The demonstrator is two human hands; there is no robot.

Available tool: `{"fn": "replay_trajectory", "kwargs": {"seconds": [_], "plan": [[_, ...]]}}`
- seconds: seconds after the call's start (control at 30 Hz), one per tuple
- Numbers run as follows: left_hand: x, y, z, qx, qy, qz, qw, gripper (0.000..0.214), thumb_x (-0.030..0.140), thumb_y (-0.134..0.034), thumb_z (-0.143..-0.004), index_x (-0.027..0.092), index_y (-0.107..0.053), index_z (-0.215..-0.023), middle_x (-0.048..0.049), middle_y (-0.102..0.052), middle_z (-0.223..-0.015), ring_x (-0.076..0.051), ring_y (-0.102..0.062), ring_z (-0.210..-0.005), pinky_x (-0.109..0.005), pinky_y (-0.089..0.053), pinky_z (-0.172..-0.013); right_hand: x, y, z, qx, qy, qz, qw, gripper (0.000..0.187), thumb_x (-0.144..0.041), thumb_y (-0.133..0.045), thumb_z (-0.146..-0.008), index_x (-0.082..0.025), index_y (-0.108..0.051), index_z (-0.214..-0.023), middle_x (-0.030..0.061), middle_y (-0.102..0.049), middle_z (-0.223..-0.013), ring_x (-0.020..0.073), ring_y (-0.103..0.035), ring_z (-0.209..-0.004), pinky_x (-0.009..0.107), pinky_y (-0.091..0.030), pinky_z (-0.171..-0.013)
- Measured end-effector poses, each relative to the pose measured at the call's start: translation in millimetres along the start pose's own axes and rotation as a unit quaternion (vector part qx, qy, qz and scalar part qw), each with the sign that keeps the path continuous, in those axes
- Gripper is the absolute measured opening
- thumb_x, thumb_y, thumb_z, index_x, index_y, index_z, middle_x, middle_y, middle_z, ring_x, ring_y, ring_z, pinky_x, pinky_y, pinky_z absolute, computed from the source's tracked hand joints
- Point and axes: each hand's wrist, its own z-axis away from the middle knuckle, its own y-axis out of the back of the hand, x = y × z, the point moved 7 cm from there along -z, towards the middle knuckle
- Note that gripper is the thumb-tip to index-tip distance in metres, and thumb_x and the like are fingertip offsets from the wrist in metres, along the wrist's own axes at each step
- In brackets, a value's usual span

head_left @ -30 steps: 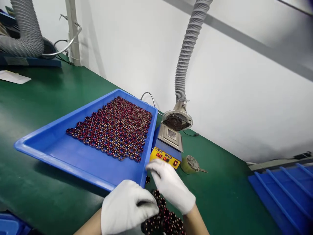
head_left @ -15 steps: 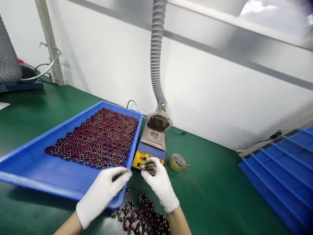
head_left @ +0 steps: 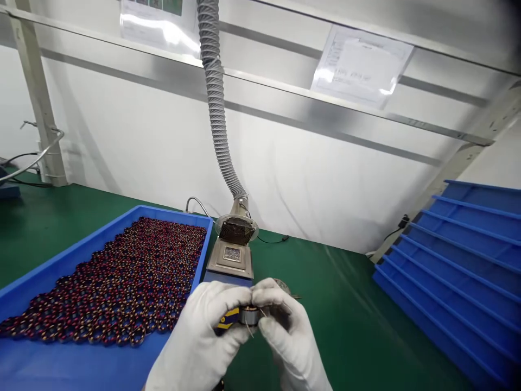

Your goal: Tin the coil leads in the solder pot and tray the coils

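Both my hands wear white gloves and meet at the lower middle of the head view. Between their fingertips is a small ring coil [head_left: 249,315] with a grey side, a bit of copper colour on top and thin wire ends sticking out. My left hand [head_left: 203,331] pinches it from the left, and my right hand [head_left: 287,328] closes on its right side. Fingers partly cover the coil. Right behind the hands stands a solder pot [head_left: 220,265] with a square metal top; its yellow front is mostly hidden.
To the left, a blue tray [head_left: 205,244] holds many red and copper ring coils [head_left: 122,277]. A grey extraction hose [head_left: 220,119] hangs over the pot. Behind my right hand a round tin [head_left: 281,284] shows partly. Stacked blue trays [head_left: 451,282] stand at the right on the green table [head_left: 345,326].
My hands, apart before, have come together on one ring coil. The camera view has shifted, showing papers on the shelf above; the loose coils at the front are nearly out of view.
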Motion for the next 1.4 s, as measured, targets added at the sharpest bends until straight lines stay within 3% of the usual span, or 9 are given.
{"fn": "replay_trajectory", "kwargs": {"seconds": [0.27, 0.43, 0.57, 0.67, 0.83, 0.93, 1.1, 1.23, 1.4], "plan": [[15.4, 19.0, -1.8, 0.061, -0.095, -0.111, 0.987, 0.019, 0.008, -0.054, -0.084, 0.014, -0.061, -0.101, -0.0059, -0.067, -0.094, -0.017, -0.058, -0.087, -0.033, -0.046, -0.076, 7.9, 6.8, 2.7, 0.167, -0.028, -0.145, 0.975, 0.016, -0.032, -0.062, -0.085, -0.022, -0.064, -0.073, -0.0004, -0.055, -0.076, 0.0151, -0.057, -0.078, 0.029, -0.047, -0.078], [15.5, 25.5, 0.3, 0.086, -0.099, -0.155, 0.979, 0.021, 0.005, -0.056, -0.081, 0.012, -0.061, -0.101, -0.0076, -0.068, -0.097, -0.019, -0.057, -0.091, -0.036, -0.043, -0.079, 15.8, -7.4, 10.5, 0.116, -0.065, 0.022, 0.991, 0.020, -0.031, -0.067, -0.080, -0.023, -0.068, -0.098, 0.0048, -0.067, -0.095, 0.0197, -0.063, -0.089, 0.029, -0.052, -0.080], [14.9, 27.8, -0.5, 0.100, -0.093, -0.193, 0.972, 0.023, 0.001, -0.047, -0.081, 0.013, -0.060, -0.097, -0.0061, -0.069, -0.095, -0.020, -0.058, -0.085, -0.037, -0.042, -0.075, 31.4, -12.1, 12.7, 0.146, -0.112, 0.018, 0.983, 0.042, -0.021, -0.084, -0.060, -0.023, -0.068, -0.098, 0.0049, -0.070, -0.099, 0.0226, -0.065, -0.091, 0.032, -0.054, -0.080], [12.3, 27.8, -2.7, 0.088, -0.087, -0.190, 0.974, 0.015, 0.008, -0.051, -0.085, 0.014, -0.060, -0.096, -0.0060, -0.070, -0.094, -0.021, -0.058, -0.082, -0.038, -0.043, -0.071, 38.3, -12.4, 8.9, 0.153, -0.116, -0.027, 0.981, 0.036, -0.029, -0.084, -0.059, -0.021, -0.069, -0.091, 0.0048, -0.070, -0.091, 0.0208, -0.065, -0.083, 0.031, -0.055, -0.074], [-3.0, 23.5, -7.5, 0.004, -0.013, -0.034, 0.999, 0.032, 0.014, -0.061, -0.084, 0.024, -0.056, -0.115, -0.0004, -0.068, -0.102, -0.019, -0.058, -0.091, -0.035, -0.045, -0.078, 50.0, -16.1, 8.5, 0.158, -0.156, -0.204, 0.953, 0.034, -0.033, -0.084, -0.061, -0.022, -0.069, -0.088, 0.0026, -0.069, -0.086, 0.0179, -0.065, -0.080, 0.030, -0.053, -0.076], [-11.1, 20.0, -7.6, -0.036, 0.041, 0.062, 0.997, 0.028, 0.017, -0.064, -0.084, 0.031, -0.061, -0.109, 0.0026, -0.066, -0.109, -0.018, -0.055, -0.104, -0.034, -0.041, -0.091, 53.0, -19.3, 9.8, 0.160, -0.166, -0.228, 0.946, 0.033, -0.028, -0.085, -0.060, -0.022, -0.069, -0.088, 0.0033, -0.069, -0.089, 0.0174, -0.064, -0.081, 0.029, -0.052, -0.076], [-31.1, 22.6, -2.1, 0.022, 0.174, 0.219, 0.960, 0.012, 0.020, -0.059, -0.087, 0.027, -0.067, -0.081, 0.0042, -0.068, -0.092, -0.014, -0.060, -0.095, -0.024, -0.046, -0.085, 49.9, -29.1, 10.7, 0.124, -0.188, -0.277, 0.934, 0.034, -0.027, -0.088, -0.056, -0.021, -0.069, -0.084, 0.0028, -0.068, -0.088, 0.0163, -0.064, -0.081, 0.027, -0.053, -0.073], [-46.7, 31.0, 4.6, 0.090, 0.275, 0.260, 0.921, 0.010, 0.028, -0.058, -0.087, 0.032, -0.067, -0.090, 0.0051, -0.068, -0.098, -0.014, -0.062, -0.096, -0.024, -0.049, -0.083, 44.3, -34.2, 14.9, 0.101, -0.235, -0.319, 0.912, 0.028, -0.028, -0.079, -0.069, -0.022, -0.068, -0.093, 0.0052, -0.070, -0.089, 0.0178, -0.066, -0.077, 0.032, -0.055, -0.071], [-29.6, 16.3, -4.2, -0.060, 0.179, 0.132, 0.973, 0.055, 0.007, -0.074, -0.065, 0.034, -0.063, -0.112, 0.0011, -0.065, -0.115, -0.021, -0.057, -0.107, -0.033, -0.044, -0.095, 42.4, -34.4, 16.5, 0.107, -0.250, -0.356, 0.894, 0.022, -0.031, -0.075, -0.074, -0.022, -0.070, -0.093, 0.0044, -0.072, -0.092, 0.0168, -0.067, -0.080, 0.031, -0.054, -0.076]]}}
